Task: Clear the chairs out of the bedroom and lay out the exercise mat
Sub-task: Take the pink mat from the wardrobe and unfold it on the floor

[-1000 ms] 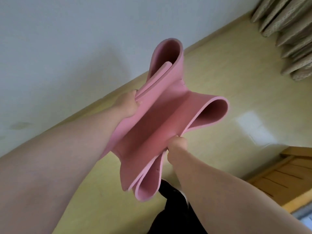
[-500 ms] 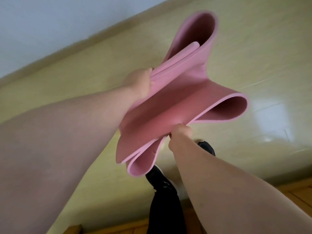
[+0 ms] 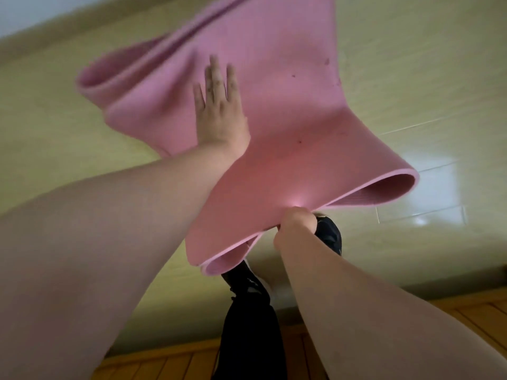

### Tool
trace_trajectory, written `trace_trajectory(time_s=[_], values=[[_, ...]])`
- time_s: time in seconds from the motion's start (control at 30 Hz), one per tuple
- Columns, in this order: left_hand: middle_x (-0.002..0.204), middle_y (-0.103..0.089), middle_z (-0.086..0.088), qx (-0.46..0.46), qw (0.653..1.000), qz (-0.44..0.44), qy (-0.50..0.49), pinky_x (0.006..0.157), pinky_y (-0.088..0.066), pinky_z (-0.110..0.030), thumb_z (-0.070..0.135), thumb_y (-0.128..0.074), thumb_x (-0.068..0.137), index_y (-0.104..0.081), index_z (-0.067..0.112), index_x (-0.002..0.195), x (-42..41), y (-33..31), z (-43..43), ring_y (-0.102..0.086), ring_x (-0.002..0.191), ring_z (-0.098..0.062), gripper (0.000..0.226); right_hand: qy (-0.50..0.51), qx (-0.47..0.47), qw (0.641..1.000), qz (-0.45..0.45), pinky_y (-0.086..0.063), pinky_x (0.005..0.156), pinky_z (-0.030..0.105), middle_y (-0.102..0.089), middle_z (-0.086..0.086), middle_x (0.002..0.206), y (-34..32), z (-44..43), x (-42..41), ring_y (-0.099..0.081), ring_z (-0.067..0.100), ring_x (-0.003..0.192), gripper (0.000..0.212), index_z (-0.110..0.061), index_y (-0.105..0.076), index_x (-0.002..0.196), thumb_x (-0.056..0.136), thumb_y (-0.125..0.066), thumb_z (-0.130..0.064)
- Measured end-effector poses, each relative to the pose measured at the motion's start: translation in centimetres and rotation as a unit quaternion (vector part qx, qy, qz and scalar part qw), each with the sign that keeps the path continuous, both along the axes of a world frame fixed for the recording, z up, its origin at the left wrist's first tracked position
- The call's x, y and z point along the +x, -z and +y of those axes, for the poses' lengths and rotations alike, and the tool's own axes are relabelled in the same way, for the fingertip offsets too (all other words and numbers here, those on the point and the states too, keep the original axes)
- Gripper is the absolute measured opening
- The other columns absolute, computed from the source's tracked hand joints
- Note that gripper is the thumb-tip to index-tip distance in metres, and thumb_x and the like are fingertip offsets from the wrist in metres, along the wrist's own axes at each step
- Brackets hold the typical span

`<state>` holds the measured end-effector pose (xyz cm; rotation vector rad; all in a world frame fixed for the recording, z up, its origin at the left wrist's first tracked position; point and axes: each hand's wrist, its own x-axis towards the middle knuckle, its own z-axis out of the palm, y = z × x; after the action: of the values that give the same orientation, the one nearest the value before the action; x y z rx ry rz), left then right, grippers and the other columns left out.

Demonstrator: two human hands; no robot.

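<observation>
Fingers [image 3: 216, 78] of the left hand [image 3: 219, 116] lie straight and slightly spread, pressed flat on the upper face of the exercise mat [image 3: 288, 91]. The right hand [image 3: 295, 229] grips the mat's near edge, its fingers curled round the foam with the tips hidden beneath. The mat is pink and folded. It is held in the air in front of the person, above the pale floor [image 3: 411, 78] and not visibly touching it. One fold gapes open at the right and another sags at the left, while the far part is blurred. Judgement: the right hand serves as an anchor on the near end, and the flat left palm spreads the layers outward so the folds can open. The mat is not yet laid out. The left forearm reaches forward across the mat with the wrist roughly straight. The right forearm comes in from lower right with the wrist bent toward the edge it holds. Below the mat are a black shoe [image 3: 330, 234] and a dark trouser leg [image 3: 247, 333], with wood flooring [image 3: 164, 360] nearest the camera. A pale wall [image 3: 16, 12] shows at upper left. No chairs appear in view.
</observation>
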<state>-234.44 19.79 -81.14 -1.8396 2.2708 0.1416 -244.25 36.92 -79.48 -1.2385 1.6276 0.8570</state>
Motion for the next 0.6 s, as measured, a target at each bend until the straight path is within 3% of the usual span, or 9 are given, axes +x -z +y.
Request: trace_trajectory(time_s=[0.07, 0.13, 0.23, 0.3, 0.37, 0.43, 0.5, 0.53, 0.6], values=[[0.164, 0.002, -0.017, 0.084, 0.995, 0.024, -0.052, 0.123, -0.010, -0.044, 0.025, -0.059, 0.091, -0.012, 0.008, 0.157, 1.2, 0.3, 2.2, -0.006, 0.152, -0.029, 0.083, -0.008, -0.013, 1.000, 0.004, -0.047, 0.084, 0.026, -0.061, 0.003, 0.119, -0.4, -0.1, 0.1, -0.057, 0.020, 0.113, 0.031, -0.015, -0.062, 0.120, 0.090, -0.062, -0.012], [0.162, -0.013, -0.017, 0.188, 0.972, 0.038, -0.138, 0.120, -0.023, -0.042, 0.027, -0.056, 0.093, -0.024, 0.006, 0.153, 2.9, 0.5, 5.3, -0.021, 0.148, -0.031, 0.071, -0.011, -0.027, 1.000, 0.006, -0.048, 0.086, 0.026, -0.061, 0.004, 0.120, -0.8, 0.1, 0.2, -0.056, 0.021, 0.114, 0.031, -0.014, -0.062, 0.120, 0.090, -0.062, -0.013], [0.134, -0.056, -0.018, 0.264, 0.903, 0.074, -0.331, 0.099, -0.048, -0.040, 0.032, -0.060, 0.088, -0.056, 0.005, 0.127, 5.7, 1.4, 10.3, -0.057, 0.121, -0.036, 0.048, -0.013, -0.035, 0.999, 0.010, -0.048, 0.085, 0.026, -0.060, 0.005, 0.120, -1.1, 0.3, 0.2, -0.057, 0.020, 0.114, 0.030, -0.013, -0.061, 0.120, 0.090, -0.062, -0.014], [0.118, -0.066, -0.016, 0.245, 0.839, 0.093, -0.476, 0.083, -0.056, -0.039, 0.034, -0.059, 0.086, -0.062, 0.003, 0.117, 7.3, 1.0, 13.8, -0.066, 0.099, -0.036, 0.044, -0.013, -0.042, 0.999, 0.005, -0.048, 0.084, 0.026, -0.061, 0.005, 0.119, -1.2, 0.7, 0.6, -0.058, 0.020, 0.111, 0.030, -0.014, -0.061, 0.119, 0.090, -0.062, -0.014], [0.105, -0.065, -0.011, 0.237, 0.747, 0.128, -0.607, 0.069, -0.051, -0.035, 0.041, -0.056, 0.092, -0.058, 0.000, 0.115, 8.2, 0.5, 17.3, -0.062, 0.080, -0.031, 0.046, 0.000, -0.050, 0.999, -0.001, -0.047, 0.082, 0.025, -0.062, 0.004, 0.118, -1.3, 1.2, 0.8, -0.059, 0.019, 0.109, 0.027, -0.016, -0.063, 0.119, 0.091, -0.060, -0.017], [0.092, -0.059, -0.005, 0.239, 0.625, 0.181, -0.721, 0.067, -0.050, -0.033, 0.054, -0.053, 0.093, -0.053, 0.003, 0.110, 8.5, 0.0, 20.4, -0.057, 0.069, -0.024, 0.053, 0.022, -0.059, 0.998, 0.001, -0.045, 0.079, 0.024, -0.062, 0.003, 0.111, -1.1, 1.6, 0.9, -0.060, 0.019, 0.106, 0.022, -0.016, -0.063, 0.115, 0.094, -0.057, -0.019], [0.085, -0.060, -0.003, 0.229, 0.498, 0.243, -0.800, 0.063, -0.053, -0.031, 0.062, -0.053, 0.090, -0.056, 0.005, 0.110, 8.4, -0.6, 22.6, -0.059, 0.066, -0.020, 0.061, 0.021, -0.064, 0.998, -0.001, -0.045, 0.076, 0.024, -0.057, 0.001, 0.091, -0.9, 2.1, 0.7, -0.060, 0.019, 0.097, 0.011, -0.018, -0.062, 0.104, 0.096, -0.056, -0.020], [0.081, -0.061, -0.002, 0.224, 0.448, 0.272, -0.822, 0.061, -0.052, -0.031, 0.064, -0.053, 0.089, -0.059, 0.007, 0.107, 8.2, -0.8, 23.4, -0.059, 0.064, -0.019, 0.061, 0.016, -0.060, 0.998, 0.002, -0.046, 0.075, 0.024, -0.051, 0.000, 0.081, -1.0, 2.3, 0.6, -0.058, 0.019, 0.091, 0.005, -0.018, -0.059, 0.098, 0.096, -0.056, -0.020], [0.082, -0.067, -0.004, 0.233, 0.387, 0.328, -0.830, 0.064, -0.051, -0.034, 0.069, -0.052, 0.087, -0.063, 0.006, 0.102, 7.7, -0.6, 24.2, -0.063, 0.067, -0.023, 0.066, 0.056, -0.055, 0.997, 0.002, -0.046, 0.074, 0.024, -0.046, 0.000, 0.075, -0.9, 2.8, 0.5, -0.056, 0.019, 0.086, 0.006, -0.018, -0.055, 0.092, 0.097, -0.055, -0.022]])
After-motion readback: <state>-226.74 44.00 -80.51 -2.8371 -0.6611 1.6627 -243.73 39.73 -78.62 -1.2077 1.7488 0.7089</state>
